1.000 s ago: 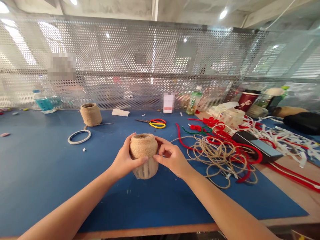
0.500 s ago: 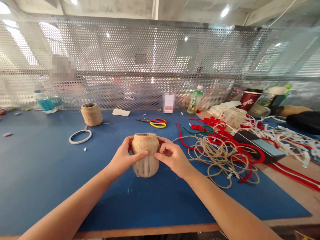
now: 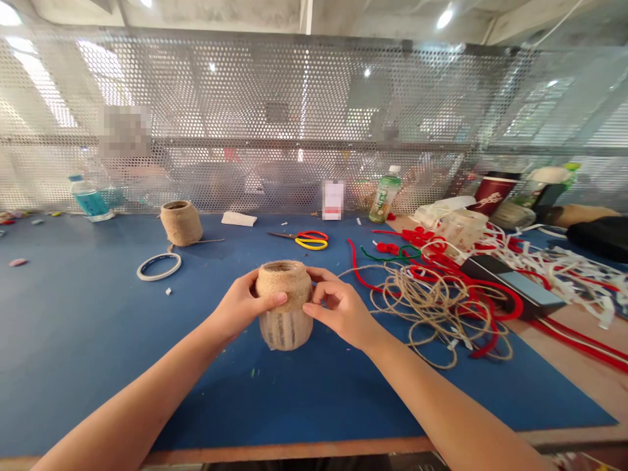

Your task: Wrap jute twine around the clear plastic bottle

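Observation:
A small jar (image 3: 285,307) stands on the blue mat (image 3: 98,340) in front of me. Its upper half is wound with jute twine; its lower half is bare and pale. My left hand (image 3: 240,307) grips the jar from the left, thumb across the wound part. My right hand (image 3: 338,307) is at the jar's right side, fingers curled and pinched against the twine. A loose tangle of jute twine (image 3: 432,307) lies just right of that hand.
A fully wound jar (image 3: 180,222) and a tape ring (image 3: 159,266) lie at the back left. Scissors (image 3: 304,239) lie behind the jar. Red cords (image 3: 441,261), white strips, a dark device (image 3: 510,284), bottles (image 3: 384,195) and a cup crowd the right. A perforated metal screen closes the back.
My left thumb has slid up across the wound twine, and the jar has turned slightly. The view has shifted a little; both hands stay on the jar.

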`<action>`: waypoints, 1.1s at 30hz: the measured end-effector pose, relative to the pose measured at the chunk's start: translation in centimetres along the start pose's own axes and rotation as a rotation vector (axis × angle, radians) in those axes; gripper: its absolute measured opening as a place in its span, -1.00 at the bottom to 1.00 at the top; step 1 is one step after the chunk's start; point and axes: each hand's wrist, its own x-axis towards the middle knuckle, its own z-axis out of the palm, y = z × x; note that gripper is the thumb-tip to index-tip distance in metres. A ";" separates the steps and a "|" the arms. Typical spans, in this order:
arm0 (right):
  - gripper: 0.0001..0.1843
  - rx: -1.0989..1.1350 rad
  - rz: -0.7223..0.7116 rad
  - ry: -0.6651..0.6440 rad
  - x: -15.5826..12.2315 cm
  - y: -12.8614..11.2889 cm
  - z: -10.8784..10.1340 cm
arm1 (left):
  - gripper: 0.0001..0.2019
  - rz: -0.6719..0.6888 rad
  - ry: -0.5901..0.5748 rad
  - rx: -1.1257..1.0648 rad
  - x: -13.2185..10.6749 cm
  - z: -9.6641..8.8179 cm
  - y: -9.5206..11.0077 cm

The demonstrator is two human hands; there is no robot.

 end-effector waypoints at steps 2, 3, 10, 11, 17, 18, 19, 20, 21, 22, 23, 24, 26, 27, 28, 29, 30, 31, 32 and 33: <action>-0.77 -0.012 0.007 0.007 0.0 0.0 0.0 | -0.41 0.003 -0.001 0.002 0.0 0.0 0.1; -0.77 -0.014 0.011 0.013 0.0 0.0 0.0 | -0.43 0.009 -0.002 0.001 0.0 0.0 0.1; -0.76 0.002 0.035 0.056 0.1 -0.1 0.2 | -0.52 0.061 0.012 0.086 0.2 -0.4 0.0; -0.76 -0.004 0.042 0.065 0.1 0.0 0.2 | -0.51 0.067 0.023 0.108 0.4 -0.6 -0.1; -0.75 -0.036 0.048 0.126 -0.2 0.2 0.4 | -0.53 0.151 0.291 0.447 0.2 -0.9 -0.3; -0.75 -0.041 0.048 0.131 -0.2 0.3 0.5 | -0.58 0.190 0.321 0.504 0.1 -0.8 -0.2; -0.76 -0.046 0.049 0.135 -0.2 0.3 0.5 | -0.62 0.224 0.337 0.552 0.0 -0.6 -0.1; -0.77 -0.054 0.053 0.139 -0.2 0.3 0.5 | -0.65 0.244 0.339 0.592 -0.2 -0.5 0.1; -0.78 -0.062 0.061 0.141 -0.2 0.3 0.5 | -0.67 0.251 0.330 0.622 -0.3 -0.4 0.2; -0.80 -0.070 0.070 0.141 -0.2 0.3 0.5 | -0.68 0.249 0.313 0.643 -0.3 -0.3 0.3; -0.82 -0.078 0.080 0.141 -0.2 0.3 0.5 | -0.69 0.241 0.292 0.661 -0.4 -0.3 0.4; -0.84 -0.085 0.088 0.140 -0.2 0.2 0.5 | -0.69 0.233 0.273 0.676 -0.4 -0.3 0.4; -0.85 -0.095 0.090 0.138 -0.2 0.1 0.5 | -0.68 0.218 0.245 0.698 -0.3 -0.4 0.4; -0.84 -0.102 0.085 0.139 -0.3 0.0 0.5 | -0.67 0.212 0.234 0.701 -0.3 -0.5 0.4; -0.84 -0.110 0.080 0.141 -0.3 -0.1 0.5 | -0.66 0.206 0.220 0.694 -0.3 -0.5 0.3; -0.84 -0.120 0.077 0.144 -0.3 -0.1 0.5 | -0.64 0.202 0.202 0.674 -0.3 -0.6 0.2; -0.84 -0.130 0.073 0.147 -0.4 -0.2 0.6 | -0.61 0.201 0.180 0.651 -0.3 -0.6 0.1; -0.83 -0.140 0.070 0.151 -0.4 -0.2 0.6 | -0.58 0.203 0.156 0.630 -0.3 -0.6 0.1; -0.83 -0.151 0.067 0.154 -0.4 -0.2 0.6 | -0.53 0.207 0.138 0.617 -0.4 -0.6 0.0; -0.83 -0.162 0.064 0.158 -0.4 -0.2 0.6 | -0.49 0.210 0.125 0.613 -0.4 -0.5 0.0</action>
